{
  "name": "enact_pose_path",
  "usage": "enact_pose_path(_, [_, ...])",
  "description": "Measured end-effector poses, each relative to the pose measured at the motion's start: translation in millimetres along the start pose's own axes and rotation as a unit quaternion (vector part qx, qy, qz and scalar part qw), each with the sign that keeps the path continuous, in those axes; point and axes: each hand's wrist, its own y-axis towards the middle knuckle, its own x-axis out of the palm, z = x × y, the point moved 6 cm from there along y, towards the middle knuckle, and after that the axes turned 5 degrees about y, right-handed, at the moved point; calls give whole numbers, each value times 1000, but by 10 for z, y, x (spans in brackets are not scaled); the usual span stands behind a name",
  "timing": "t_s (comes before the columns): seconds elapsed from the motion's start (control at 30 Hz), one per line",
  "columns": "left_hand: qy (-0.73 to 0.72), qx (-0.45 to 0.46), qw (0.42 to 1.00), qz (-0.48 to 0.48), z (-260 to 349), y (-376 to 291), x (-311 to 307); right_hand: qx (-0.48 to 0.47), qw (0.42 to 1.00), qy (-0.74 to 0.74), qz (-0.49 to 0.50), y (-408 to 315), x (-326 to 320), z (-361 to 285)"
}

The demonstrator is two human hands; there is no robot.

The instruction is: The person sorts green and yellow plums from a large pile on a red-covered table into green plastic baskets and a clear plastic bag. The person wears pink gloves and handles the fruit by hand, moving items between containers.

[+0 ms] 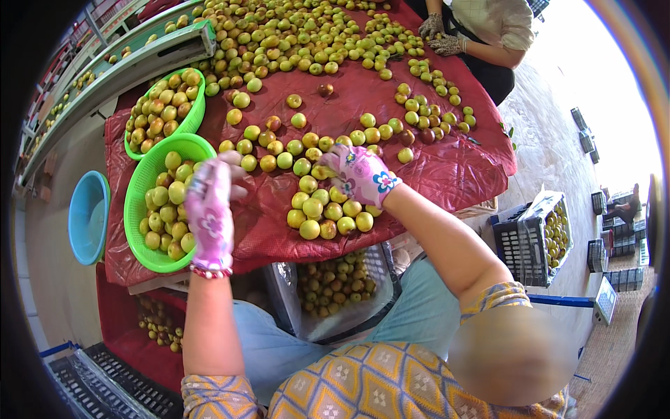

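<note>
My left hand (212, 209), in a pink flowered glove, is over the right rim of a green plastic basket (137, 230) of green-and-brown round fruit, its fingers blurred and spread apart. My right hand (361, 173), gloved alike, lies palm down on fruit at the middle of the red-covered table (261, 230); its fingertips are at a few fruits, and whether it grips one is hidden. A cluster of fruit (327, 212) sits just below it near the table edge. Below that edge, between my knees, stands a lined crate of fruit (335, 285).
Another full green basket (196, 112) stands behind the first. A large fruit pile (293, 36) covers the far table. A conveyor (152, 57) runs at upper left, a blue basin (89, 217) below it. A co-worker's gloved hands (442, 39) are at the far right edge; a black crate (523, 241) stands right.
</note>
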Motion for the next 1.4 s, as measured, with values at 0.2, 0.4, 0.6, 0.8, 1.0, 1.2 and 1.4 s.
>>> enact_pose_path(0.2, [-353,-347,852,-169,-448,-563,754,-199,940,228,159,11,-198,-293])
enact_pose_path(0.4, [-40,-166,968,-182,-386,-366,634,-8,995,-30,-99,-73,548,352])
enact_pose_path(0.6, [144,-69,976,-148,-752,-207,529,-126,950,257,-124,-100,318,302])
enact_pose_path(0.8, [180,-32,974,-135,-1049,-157,546,123,981,148,-16,-231,176,1429])
enact_pose_path(1.0, [197,-1,970,-145,-1103,-165,573,44,970,231,-64,-174,373,1176])
enact_pose_path(1.2, [156,-52,974,-155,-755,-170,649,-25,978,207,17,-115,163,921])
enact_pose_path(1.4, [175,180,952,-176,-142,-385,930,4,901,417,-124,-141,-53,107])
